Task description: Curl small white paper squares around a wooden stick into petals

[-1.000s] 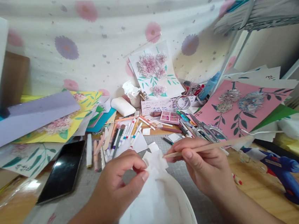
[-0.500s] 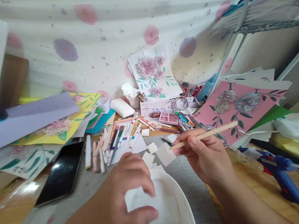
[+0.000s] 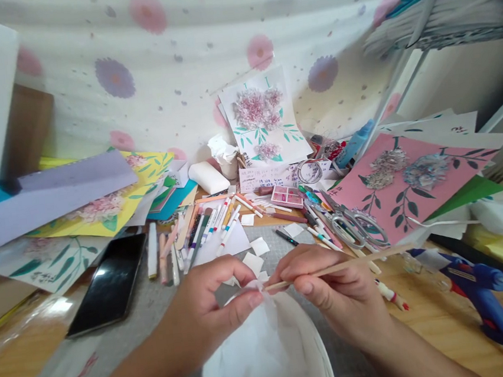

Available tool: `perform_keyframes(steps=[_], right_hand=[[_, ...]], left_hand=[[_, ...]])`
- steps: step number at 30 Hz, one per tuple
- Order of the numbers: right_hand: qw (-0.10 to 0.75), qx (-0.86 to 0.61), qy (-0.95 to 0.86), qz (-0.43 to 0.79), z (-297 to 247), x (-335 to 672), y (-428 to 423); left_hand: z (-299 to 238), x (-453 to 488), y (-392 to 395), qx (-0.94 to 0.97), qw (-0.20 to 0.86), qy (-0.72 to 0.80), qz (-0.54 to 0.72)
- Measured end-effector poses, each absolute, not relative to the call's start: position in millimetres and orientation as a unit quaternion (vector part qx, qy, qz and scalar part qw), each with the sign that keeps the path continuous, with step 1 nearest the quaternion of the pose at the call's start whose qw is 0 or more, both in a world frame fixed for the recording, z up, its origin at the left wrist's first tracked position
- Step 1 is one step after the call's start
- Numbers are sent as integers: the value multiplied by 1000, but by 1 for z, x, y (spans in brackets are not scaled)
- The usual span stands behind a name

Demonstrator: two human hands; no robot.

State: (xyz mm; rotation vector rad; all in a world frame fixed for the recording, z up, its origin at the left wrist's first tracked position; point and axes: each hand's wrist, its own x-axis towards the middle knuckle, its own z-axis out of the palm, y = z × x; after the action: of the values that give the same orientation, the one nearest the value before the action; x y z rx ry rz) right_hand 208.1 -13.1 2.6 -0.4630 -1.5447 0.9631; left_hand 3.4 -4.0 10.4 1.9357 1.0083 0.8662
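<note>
Over the rim of a white round container (image 3: 311, 319), both hands meet around a small piece of thin white paper (image 3: 269, 305). My left hand (image 3: 217, 298) pinches the paper between thumb and forefinger. My right hand (image 3: 333, 299) is closed round a thin wooden stick (image 3: 343, 264), whose left tip touches the pinched paper. The stick's other end points right. Several white paper squares (image 3: 253, 263) lie on the grey mat just beyond the hands. Fingers partly hide the paper at the stick's tip.
Markers (image 3: 211, 228) lie behind the hands, with scissors (image 3: 353, 226) to their right. A black phone (image 3: 109, 285) rests at left and a blue glue gun (image 3: 479, 291) at right. Flower pictures on pink (image 3: 412, 191) and yellow paper (image 3: 113, 225) flank the mat.
My left hand has moved up and right and closed on the paper. My right hand has brought the stick and paper left and down to meet it, above the container.
</note>
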Motion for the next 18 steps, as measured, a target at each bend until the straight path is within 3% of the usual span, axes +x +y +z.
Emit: perform_keyframes(steps=[18], right_hand=[[603,-203,-642,427,-4,211,-14]], left_hand=[[12,2,-4,747,405,407,334]])
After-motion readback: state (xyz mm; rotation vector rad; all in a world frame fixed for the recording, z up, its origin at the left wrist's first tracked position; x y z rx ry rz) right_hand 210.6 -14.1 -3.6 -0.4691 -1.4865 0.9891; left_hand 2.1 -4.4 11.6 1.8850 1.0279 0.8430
